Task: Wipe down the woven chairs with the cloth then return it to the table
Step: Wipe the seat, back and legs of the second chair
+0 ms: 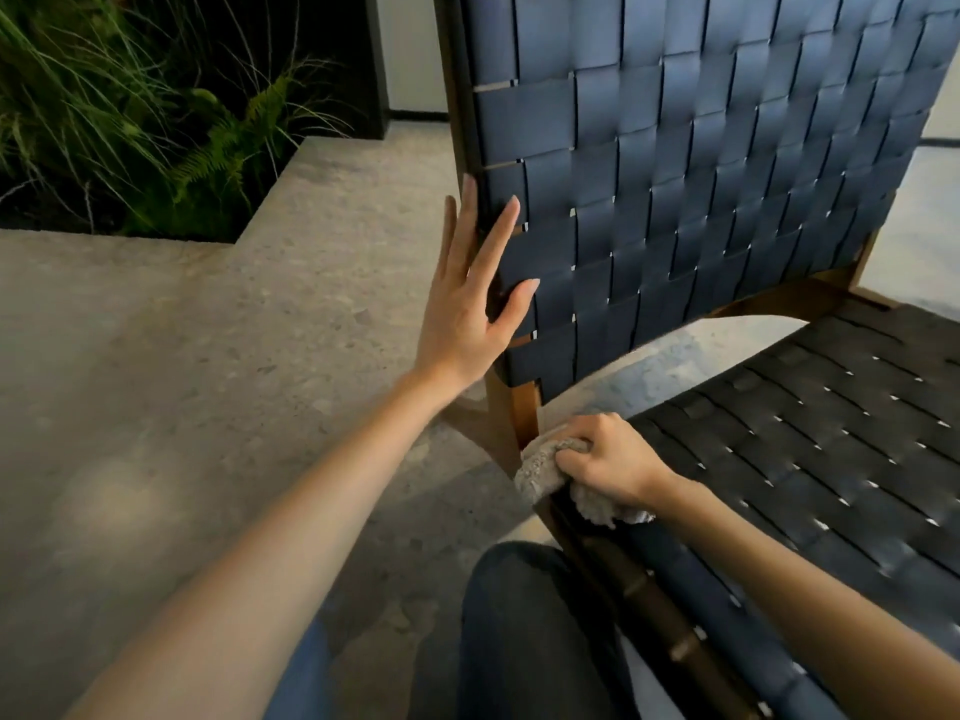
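Note:
A woven chair (701,163) with dark blue straps and a brown wooden frame fills the right side of the head view. Its backrest stands upright and its seat (810,433) stretches to the right. My left hand (467,304) lies flat with straight fingers against the left edge of the backrest. My right hand (608,462) grips a bunched beige cloth (540,472) at the rear left corner of the seat, where the seat rail meets the back leg. No table shows in view.
A speckled stone floor (182,381) spreads to the left. A sunken planter with ferns and grasses (130,111) sits at the top left. My knee in dark jeans (519,615) is beside the seat's left rail.

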Action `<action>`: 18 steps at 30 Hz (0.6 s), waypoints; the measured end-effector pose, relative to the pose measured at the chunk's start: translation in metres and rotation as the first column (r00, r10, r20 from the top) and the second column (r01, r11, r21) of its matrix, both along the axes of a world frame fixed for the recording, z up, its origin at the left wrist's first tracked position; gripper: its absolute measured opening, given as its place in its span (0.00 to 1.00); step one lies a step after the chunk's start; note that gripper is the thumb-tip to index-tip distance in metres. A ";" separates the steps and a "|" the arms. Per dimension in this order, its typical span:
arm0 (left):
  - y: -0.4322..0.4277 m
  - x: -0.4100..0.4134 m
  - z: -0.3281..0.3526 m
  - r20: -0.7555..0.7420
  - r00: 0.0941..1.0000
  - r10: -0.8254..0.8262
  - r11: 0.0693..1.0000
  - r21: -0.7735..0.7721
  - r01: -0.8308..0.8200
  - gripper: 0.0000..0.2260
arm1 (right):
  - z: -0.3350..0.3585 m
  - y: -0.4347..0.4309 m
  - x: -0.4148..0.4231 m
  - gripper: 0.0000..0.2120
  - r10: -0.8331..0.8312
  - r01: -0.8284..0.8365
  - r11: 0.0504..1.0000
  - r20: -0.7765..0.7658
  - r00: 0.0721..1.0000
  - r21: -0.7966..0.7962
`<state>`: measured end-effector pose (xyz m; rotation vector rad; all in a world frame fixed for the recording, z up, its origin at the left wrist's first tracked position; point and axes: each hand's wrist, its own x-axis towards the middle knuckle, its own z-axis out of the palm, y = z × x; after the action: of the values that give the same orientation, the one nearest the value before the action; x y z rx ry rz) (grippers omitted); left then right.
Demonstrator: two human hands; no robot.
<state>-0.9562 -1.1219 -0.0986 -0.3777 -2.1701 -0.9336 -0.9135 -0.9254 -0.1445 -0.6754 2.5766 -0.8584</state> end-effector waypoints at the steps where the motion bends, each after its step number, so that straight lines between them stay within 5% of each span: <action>1: -0.003 -0.003 -0.001 -0.034 0.999 -0.042 0.999 -0.006 0.042 0.30 | 0.001 -0.005 -0.001 0.12 -0.006 0.006 0.999 -0.012 1.000 0.042; 7: -0.005 -0.017 -0.014 -0.012 0.972 -0.235 0.971 0.051 0.235 0.23 | -0.009 -0.028 0.020 0.12 -0.081 0.115 0.979 -0.194 0.978 0.169; 11: 0.000 -0.020 -0.014 -0.156 0.963 -0.219 0.962 0.131 0.240 0.22 | -0.012 -0.037 0.024 0.11 -0.168 0.219 0.952 -0.233 0.958 0.216; 18: -0.005 -0.018 -0.014 -0.183 0.945 -0.272 0.949 0.113 0.295 0.21 | -0.006 -0.050 0.049 0.13 -0.251 0.344 0.878 -0.293 0.923 0.332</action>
<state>-0.9744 -1.1271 -0.1121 -0.6885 -1.9170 -1.1615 -0.8641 -0.9752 -0.1503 -0.2799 3.0029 -0.3453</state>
